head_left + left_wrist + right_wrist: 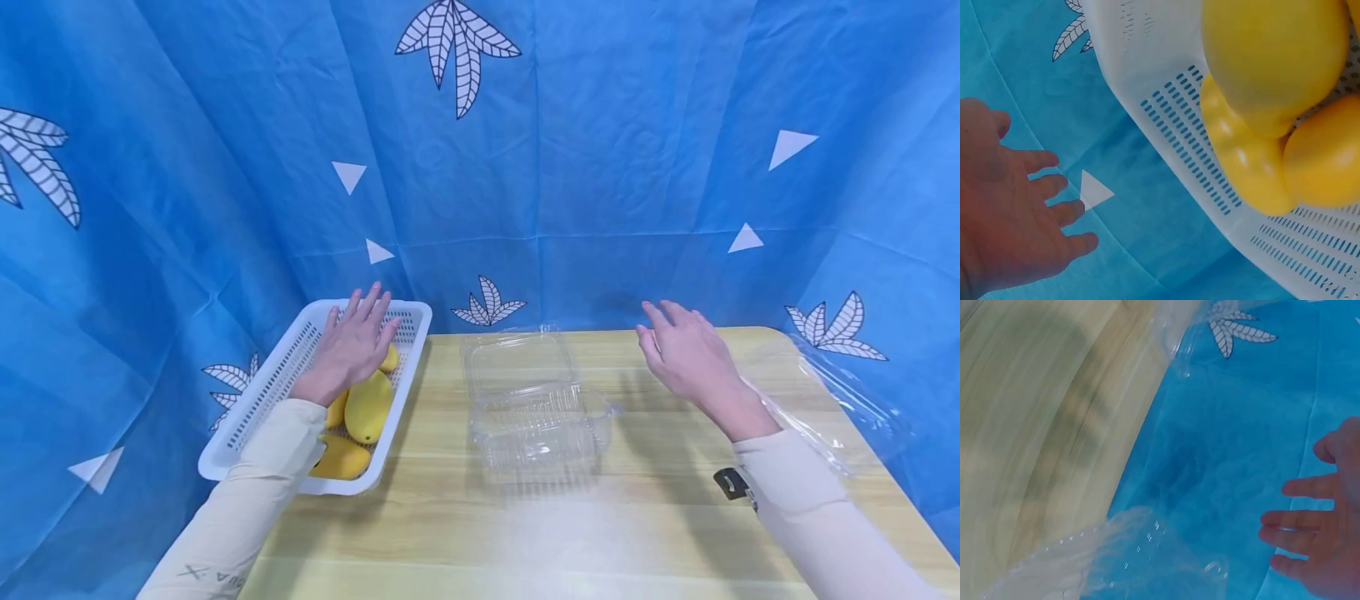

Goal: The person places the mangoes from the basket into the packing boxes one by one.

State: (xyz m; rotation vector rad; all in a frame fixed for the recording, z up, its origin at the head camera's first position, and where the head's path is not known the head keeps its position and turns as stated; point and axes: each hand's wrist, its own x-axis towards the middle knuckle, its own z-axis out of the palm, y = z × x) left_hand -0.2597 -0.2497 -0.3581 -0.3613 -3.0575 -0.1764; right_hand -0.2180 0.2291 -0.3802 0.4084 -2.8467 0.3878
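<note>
My left hand [350, 346] hovers over a white slotted basket [410, 392], fingers spread and nothing in them. Several yellow mangoes [369, 407] lie in the basket, partly hidden by the hand and sleeve in the head view. Large in the left wrist view are the mangoes [1272, 56], with the left hand [1019, 206] off to the side. An unlidded clear plastic clamshell box [536, 417] stands mid-table, its lid tipped back. To its right, my right hand [690, 354] is held in the air above the table, fingers extended and holding nothing.
A clear plastic sheet or bag [817, 392] lies over the right edge of the wooden table [420, 533]. Blue cloth [585, 167] printed with leaves and triangles hangs behind the table and at both sides. Part of the clear plastic [1129, 550] shows in the right wrist view.
</note>
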